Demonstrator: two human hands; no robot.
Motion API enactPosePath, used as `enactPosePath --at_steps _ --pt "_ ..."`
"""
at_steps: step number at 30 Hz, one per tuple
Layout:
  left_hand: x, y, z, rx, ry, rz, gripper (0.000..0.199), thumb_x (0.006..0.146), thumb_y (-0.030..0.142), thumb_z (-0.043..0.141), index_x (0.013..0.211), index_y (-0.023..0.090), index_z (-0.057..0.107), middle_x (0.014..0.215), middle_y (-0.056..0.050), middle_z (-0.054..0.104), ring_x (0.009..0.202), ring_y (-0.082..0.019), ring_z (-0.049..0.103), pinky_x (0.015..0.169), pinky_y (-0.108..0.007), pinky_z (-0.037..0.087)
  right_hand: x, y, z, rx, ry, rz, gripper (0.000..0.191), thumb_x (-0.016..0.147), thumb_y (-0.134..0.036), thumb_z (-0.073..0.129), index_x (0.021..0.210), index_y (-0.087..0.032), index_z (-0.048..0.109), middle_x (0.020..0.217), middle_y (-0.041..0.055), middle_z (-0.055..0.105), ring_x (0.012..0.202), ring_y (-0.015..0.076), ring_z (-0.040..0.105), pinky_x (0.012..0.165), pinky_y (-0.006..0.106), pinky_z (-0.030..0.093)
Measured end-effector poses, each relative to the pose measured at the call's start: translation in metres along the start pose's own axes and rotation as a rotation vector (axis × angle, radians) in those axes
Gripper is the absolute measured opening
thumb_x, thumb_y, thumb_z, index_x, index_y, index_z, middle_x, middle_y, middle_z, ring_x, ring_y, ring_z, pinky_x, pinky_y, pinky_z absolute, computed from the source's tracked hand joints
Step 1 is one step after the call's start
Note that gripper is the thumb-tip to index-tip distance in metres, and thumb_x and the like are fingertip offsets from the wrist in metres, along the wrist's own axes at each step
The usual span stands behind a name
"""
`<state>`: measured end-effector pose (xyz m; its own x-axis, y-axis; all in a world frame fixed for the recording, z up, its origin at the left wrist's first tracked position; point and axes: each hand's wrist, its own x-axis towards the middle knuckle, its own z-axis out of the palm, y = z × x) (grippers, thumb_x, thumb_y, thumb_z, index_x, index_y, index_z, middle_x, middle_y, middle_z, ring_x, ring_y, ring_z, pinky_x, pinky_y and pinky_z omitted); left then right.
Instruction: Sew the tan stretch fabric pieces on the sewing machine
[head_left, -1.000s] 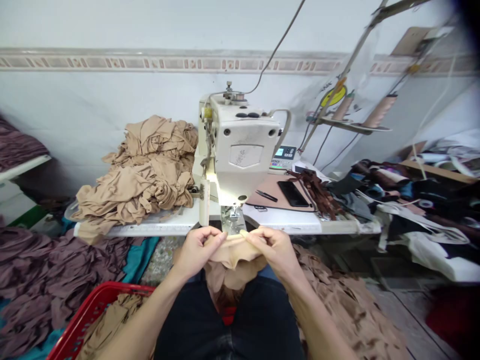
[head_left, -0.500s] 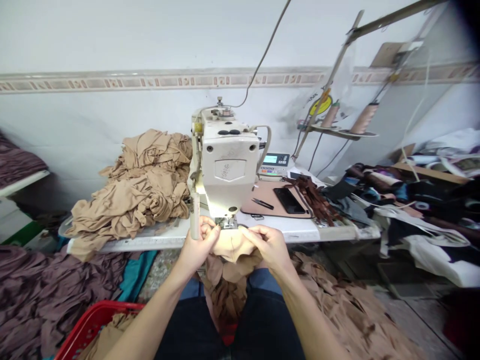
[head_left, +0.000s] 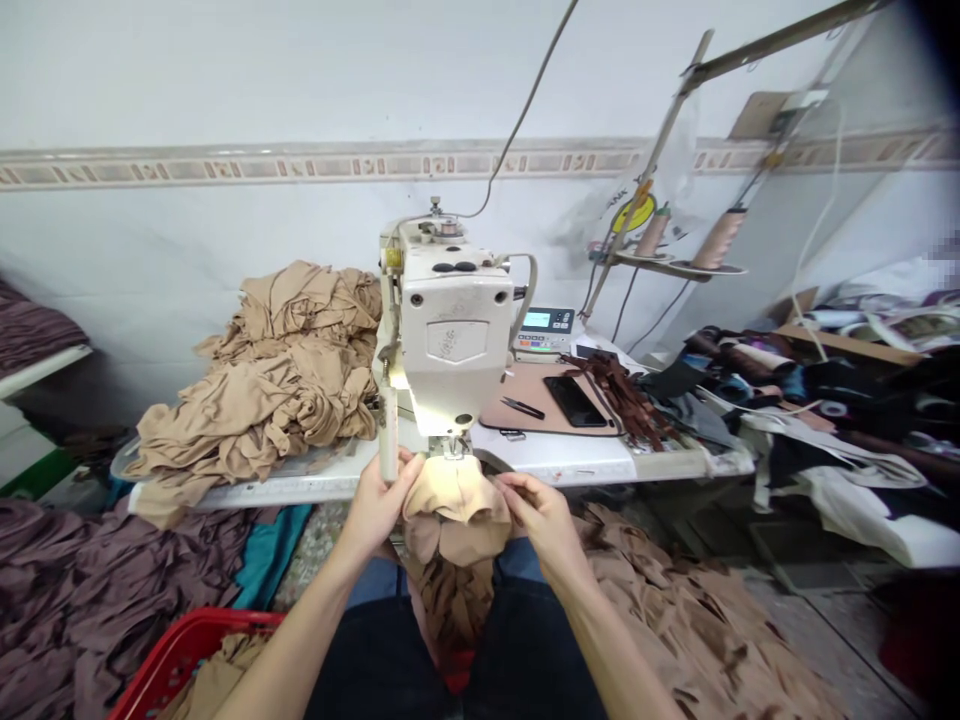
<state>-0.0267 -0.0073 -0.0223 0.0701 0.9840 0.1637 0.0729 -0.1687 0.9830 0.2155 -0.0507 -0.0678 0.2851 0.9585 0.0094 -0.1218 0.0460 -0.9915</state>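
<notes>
A white sewing machine (head_left: pixel 459 345) stands on the table in front of me. Beige fabric (head_left: pixel 457 490) lies under its presser foot (head_left: pixel 454 449) and hangs off the table's front edge toward my lap. My left hand (head_left: pixel 382 500) pinches the fabric's left side, close to the machine's lever. On the other side, my right hand (head_left: pixel 536 510) grips the fabric's right edge between thumb and fingers. Darker brown fabric (head_left: pixel 454 595) hangs below, between my knees.
Beige fabric is heaped (head_left: pixel 292 370) left of the machine. Thread snips (head_left: pixel 523 407) and a phone (head_left: pixel 574 401) lie on a mat to the right, beside brown strips (head_left: pixel 626 395). A red basket (head_left: pixel 176 650) sits low left. Thread cones (head_left: pixel 718 240) stand at right.
Both hands have come back toward me and slightly apart, drawing the fabric down from the needle area. More of the fabric's top shows in front of the presser foot.
</notes>
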Motion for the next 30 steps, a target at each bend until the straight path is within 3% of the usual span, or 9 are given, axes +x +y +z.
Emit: enactPosePath --at_steps 3,6,9,12,15,21,23,26,30 --pt "-0.006 -0.018 -0.029 0.13 -0.015 -0.002 0.039 0.091 0.055 0.076 0.09 0.017 0.067 0.07 0.001 0.065 0.065 -0.015 0.06 0.062 -0.023 0.046 -0.022 0.01 -0.008 0.031 0.001 0.075 0.055 0.071 -0.066 0.093 0.096 -0.017 0.084 0.085 0.007 0.08 0.062 0.0166 0.059 0.055 0.026 0.042" --pt "-0.012 -0.03 -0.056 0.16 -0.035 -0.042 0.044 0.09 0.058 0.077 0.088 0.016 0.069 0.07 0.0 0.068 0.065 -0.015 0.061 0.063 -0.023 0.045 -0.047 0.015 -0.004 0.047 -0.15 0.176 0.05 0.076 -0.064 0.091 0.087 -0.016 0.083 0.072 0.0061 0.077 0.055 0.0136 0.053 0.05 0.024 0.036" --pt "-0.019 -0.031 -0.069 0.088 0.001 -0.106 0.051 0.084 0.065 0.081 0.087 0.015 0.072 0.073 -0.002 0.072 0.068 -0.017 0.063 0.065 -0.024 0.047 -0.063 0.018 0.016 -0.002 -0.29 0.188 0.049 0.079 -0.064 0.089 0.085 -0.016 0.084 0.074 0.0089 0.08 0.06 0.0176 0.063 0.054 0.027 0.044" --pt "-0.032 -0.024 -0.064 -0.004 0.012 -0.189 0.058 0.079 0.07 0.083 0.093 0.014 0.078 0.084 -0.005 0.078 0.078 -0.021 0.069 0.073 -0.026 0.053 -0.07 0.017 0.042 -0.007 -0.276 0.102 0.051 0.077 -0.063 0.091 0.1 -0.018 0.085 0.098 0.0121 0.084 0.09 0.0285 0.076 0.075 0.035 0.058" --pt "-0.052 -0.021 -0.047 -0.074 -0.046 -0.282 0.061 0.081 0.072 0.082 0.1 0.015 0.081 0.088 -0.007 0.08 0.084 -0.024 0.07 0.073 -0.028 0.054 -0.073 0.008 0.062 0.033 -0.31 0.05 0.061 0.078 -0.057 0.093 0.125 -0.021 0.079 0.119 0.0124 0.082 0.112 0.0331 0.075 0.088 0.04 0.061" --pt "-0.086 -0.034 -0.023 -0.091 -0.217 -0.253 0.055 0.089 0.07 0.076 0.099 0.016 0.083 0.086 -0.007 0.077 0.08 -0.022 0.066 0.07 -0.027 0.05 -0.073 -0.016 0.058 -0.133 -0.241 -0.153 0.044 0.098 -0.061 0.072 0.094 -0.018 0.083 0.092 0.0088 0.077 0.088 0.025 0.072 0.08 0.033 0.059" --pt "-0.09 -0.034 -0.02 -0.024 -0.346 -0.188 0.054 0.094 0.068 0.071 0.089 0.015 0.083 0.08 -0.007 0.073 0.077 -0.021 0.063 0.07 -0.028 0.049 -0.071 -0.019 0.045 -0.087 -0.285 -0.082 0.049 0.097 -0.065 0.071 0.09 -0.018 0.079 0.082 0.0063 0.074 0.076 0.0222 0.07 0.07 0.03 0.058" --pt "-0.092 -0.028 -0.02 0.059 -0.531 -0.086 0.049 0.095 0.06 0.074 0.075 0.015 0.08 0.078 -0.007 0.067 0.074 -0.019 0.058 0.068 -0.028 0.046 -0.07 -0.023 0.024 0.022 -0.474 0.149 0.053 0.094 -0.071 0.07 0.086 -0.019 0.07 0.068 -0.0012 0.063 0.053 0.0147 0.06 0.051 0.025 0.05" --pt "-0.089 -0.018 -0.016 0.056 -0.439 -0.055 0.033 0.093 0.048 0.077 0.086 0.016 0.08 0.094 -0.009 0.067 0.082 -0.019 0.06 0.071 -0.027 0.047 -0.075 -0.038 0.002 -0.163 -0.802 0.188 0.052 0.092 -0.061 0.074 0.065 -0.02 0.056 0.06 -0.0058 0.047 0.05 0.0089 0.041 0.046 0.021 0.031"
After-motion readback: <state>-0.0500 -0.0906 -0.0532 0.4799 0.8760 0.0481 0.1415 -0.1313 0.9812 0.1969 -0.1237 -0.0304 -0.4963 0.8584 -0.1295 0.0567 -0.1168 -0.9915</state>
